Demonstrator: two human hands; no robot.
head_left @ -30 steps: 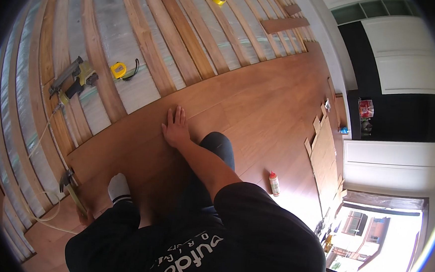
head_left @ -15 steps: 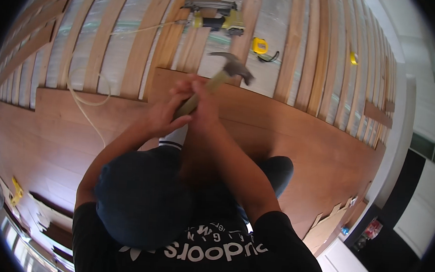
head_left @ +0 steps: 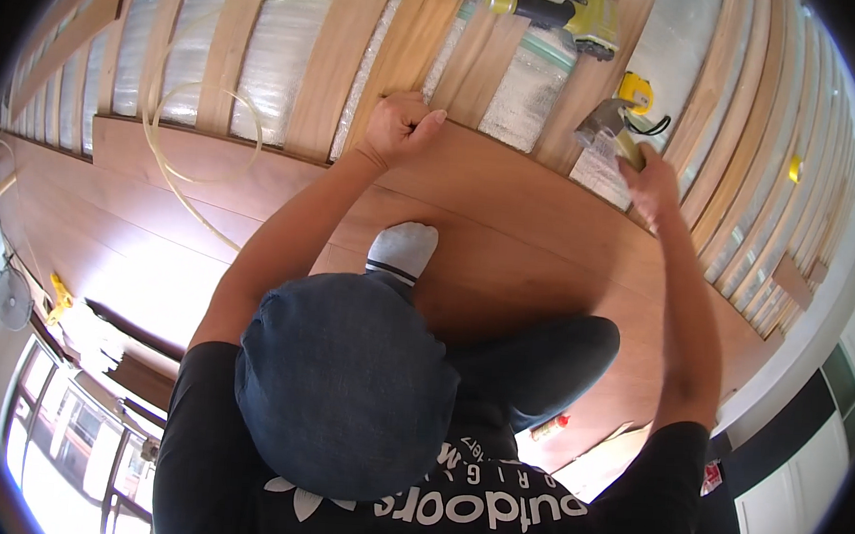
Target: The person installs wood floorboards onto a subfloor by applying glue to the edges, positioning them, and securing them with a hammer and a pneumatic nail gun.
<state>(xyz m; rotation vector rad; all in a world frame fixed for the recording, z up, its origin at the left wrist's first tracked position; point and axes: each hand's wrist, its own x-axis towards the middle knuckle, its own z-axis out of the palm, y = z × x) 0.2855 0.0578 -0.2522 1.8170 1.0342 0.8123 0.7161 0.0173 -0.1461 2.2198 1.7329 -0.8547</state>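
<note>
while left hand (head_left: 397, 128) grips the board edge (head_left: 513, 155), right hand (head_left: 648, 178) holds a hammer (head_left: 607, 126).

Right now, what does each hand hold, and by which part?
The right hand holds a hammer by its handle, near the head. The left hand is a fist pressed on the floor board's edge; whether it holds anything cannot be told.

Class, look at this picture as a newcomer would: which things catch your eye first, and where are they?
The left hand grips the edge of a brown floorboard at top centre. The right hand, upper right, holds a hammer raised over the same edge. Beyond lie pale wooden battens, with a yellow nail gun at the top.
</note>
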